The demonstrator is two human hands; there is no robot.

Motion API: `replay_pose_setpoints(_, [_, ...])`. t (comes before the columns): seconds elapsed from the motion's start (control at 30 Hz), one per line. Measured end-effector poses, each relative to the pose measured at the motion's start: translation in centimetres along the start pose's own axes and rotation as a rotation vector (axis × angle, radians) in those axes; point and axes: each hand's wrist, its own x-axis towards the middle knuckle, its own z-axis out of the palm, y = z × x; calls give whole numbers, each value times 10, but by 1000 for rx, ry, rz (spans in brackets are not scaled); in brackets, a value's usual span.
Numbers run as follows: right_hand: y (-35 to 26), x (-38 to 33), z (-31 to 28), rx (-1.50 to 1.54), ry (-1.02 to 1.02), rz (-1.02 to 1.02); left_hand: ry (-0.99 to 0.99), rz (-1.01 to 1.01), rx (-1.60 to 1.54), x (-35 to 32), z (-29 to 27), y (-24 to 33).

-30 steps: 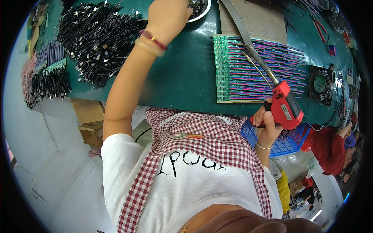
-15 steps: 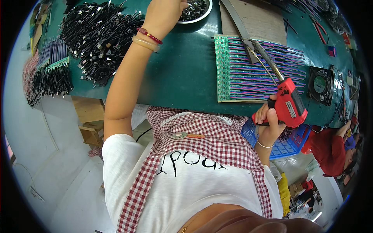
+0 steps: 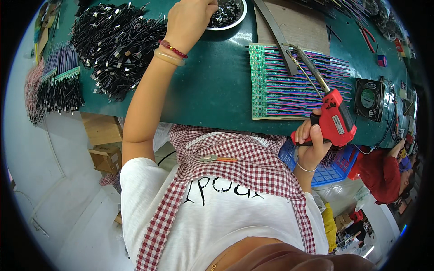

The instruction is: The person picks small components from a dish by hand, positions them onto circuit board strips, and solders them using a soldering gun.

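Red soldering gun [image 3: 333, 123] sits in the right hand [image 3: 312, 140] at the counter's [image 3: 212, 90] near edge, fingers [image 3: 304, 131] clamped on its grip, tip over the green circuit-board panel [image 3: 289, 81]; vs. a sec ago it looks barely moved. Left hand [image 3: 192, 18] has pushed further out to the white bowl of small dark parts [image 3: 228, 11], fingers curled at the rim w/ tips hidden, so can't tell if they're pinching anything. Looks like a part pick-up w/ soldering paused; black cable bundles [image 3: 113, 40] lie just left of that forearm.
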Motion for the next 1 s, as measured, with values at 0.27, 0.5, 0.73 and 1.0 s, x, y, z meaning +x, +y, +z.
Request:
replay_pose_setpoints(0.27, [-2,7,25,29,-35,51,-439,103,-884,-68,3,67])
replay_pose_setpoints(0.5, [1,10,40,-80,-56,20,-727,-249,-1383,-97,-6,89])
replay_pose_setpoints(0.73, [2,4,47,-101,32,8,-681,-343,-1541,-114,-1,105])
replay_pose_setpoints(1.0, [1,1,35,-114,-23,60,-648,-269,-1466,-126,-2,114])
